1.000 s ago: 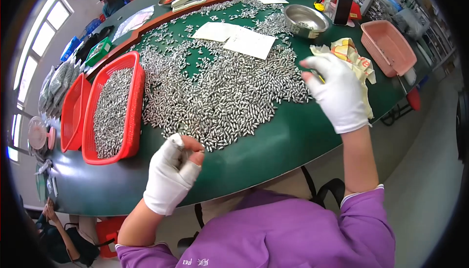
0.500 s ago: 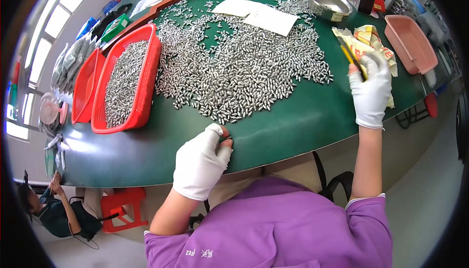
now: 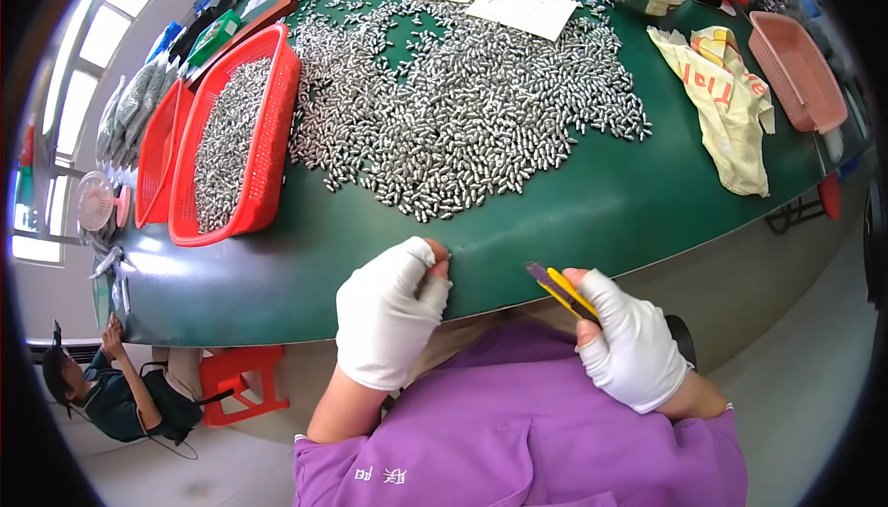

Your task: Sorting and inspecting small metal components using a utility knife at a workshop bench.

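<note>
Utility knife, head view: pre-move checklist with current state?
1. Right hand grips the yellow utility knife: ok.
2. Blade out or retracted: cannot tell, tip too small.
3. Left hand closed near the table edge, apart from the knife: ok.
4. What the left fingers pinch: cannot tell, hidden.
5. Both hands gloved in white: ok.
6. Pile of small metal parts and cloth lie away from the knife: ok.
</note>
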The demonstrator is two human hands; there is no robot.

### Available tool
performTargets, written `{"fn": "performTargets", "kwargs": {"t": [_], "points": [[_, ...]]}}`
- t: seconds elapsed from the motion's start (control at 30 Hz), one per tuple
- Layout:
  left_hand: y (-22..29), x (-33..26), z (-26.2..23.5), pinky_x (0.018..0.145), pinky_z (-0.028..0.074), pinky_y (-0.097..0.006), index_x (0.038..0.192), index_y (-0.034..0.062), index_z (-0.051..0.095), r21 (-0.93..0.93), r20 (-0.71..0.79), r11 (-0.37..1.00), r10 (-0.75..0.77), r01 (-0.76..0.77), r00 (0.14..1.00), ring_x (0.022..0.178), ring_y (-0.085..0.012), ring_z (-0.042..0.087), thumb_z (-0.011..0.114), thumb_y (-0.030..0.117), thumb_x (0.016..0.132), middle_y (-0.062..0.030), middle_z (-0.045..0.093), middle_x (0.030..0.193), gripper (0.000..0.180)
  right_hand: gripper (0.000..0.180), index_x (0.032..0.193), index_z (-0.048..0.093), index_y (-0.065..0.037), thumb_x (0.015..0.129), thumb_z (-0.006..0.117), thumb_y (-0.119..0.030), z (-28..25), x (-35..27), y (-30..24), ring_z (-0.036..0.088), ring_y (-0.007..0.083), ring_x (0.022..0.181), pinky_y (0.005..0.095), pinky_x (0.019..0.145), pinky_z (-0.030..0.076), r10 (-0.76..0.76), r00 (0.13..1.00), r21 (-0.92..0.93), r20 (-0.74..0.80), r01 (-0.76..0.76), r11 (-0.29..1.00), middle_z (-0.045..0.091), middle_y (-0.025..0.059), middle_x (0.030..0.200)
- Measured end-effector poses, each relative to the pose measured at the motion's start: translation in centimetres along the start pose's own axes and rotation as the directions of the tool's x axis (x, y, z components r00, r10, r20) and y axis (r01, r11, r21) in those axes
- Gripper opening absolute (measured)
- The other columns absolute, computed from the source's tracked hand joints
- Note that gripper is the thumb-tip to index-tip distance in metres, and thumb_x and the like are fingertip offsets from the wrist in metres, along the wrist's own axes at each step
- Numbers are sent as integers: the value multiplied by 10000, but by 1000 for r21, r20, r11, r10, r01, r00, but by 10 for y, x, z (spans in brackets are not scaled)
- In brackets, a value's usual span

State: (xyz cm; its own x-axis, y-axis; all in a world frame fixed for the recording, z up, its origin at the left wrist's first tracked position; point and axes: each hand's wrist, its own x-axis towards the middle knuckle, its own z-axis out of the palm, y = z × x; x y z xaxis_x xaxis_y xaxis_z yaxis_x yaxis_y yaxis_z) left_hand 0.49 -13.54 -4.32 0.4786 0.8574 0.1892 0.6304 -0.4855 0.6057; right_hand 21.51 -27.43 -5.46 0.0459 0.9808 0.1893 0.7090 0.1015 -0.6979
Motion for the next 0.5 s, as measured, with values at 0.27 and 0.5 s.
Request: {"fn": "performTargets", "kwargs": {"t": [0.27,0.5], "points": [[8,-10,-1,560,474,-251,871,22,674,-13,65,1000,27,-26,998,573,-112,564,731,-10,795,-62,621,701,101,688,1449,480,-162,791,644,-42,7,16,-19,588,229,541,365,477,505,-69,986,-197,149,98,976,558,51,688],[7,-10,-1,555,468,-241,863,19,681,-13,88,999,33,-32,996,574,-104,563,739,-10,791,-50,624,696,97,687,1474,459,-159,811,639,-148,11,18,-24,563,193,497,356,444,490,-100,979,-276,178,147,950,501,44,680]]}}
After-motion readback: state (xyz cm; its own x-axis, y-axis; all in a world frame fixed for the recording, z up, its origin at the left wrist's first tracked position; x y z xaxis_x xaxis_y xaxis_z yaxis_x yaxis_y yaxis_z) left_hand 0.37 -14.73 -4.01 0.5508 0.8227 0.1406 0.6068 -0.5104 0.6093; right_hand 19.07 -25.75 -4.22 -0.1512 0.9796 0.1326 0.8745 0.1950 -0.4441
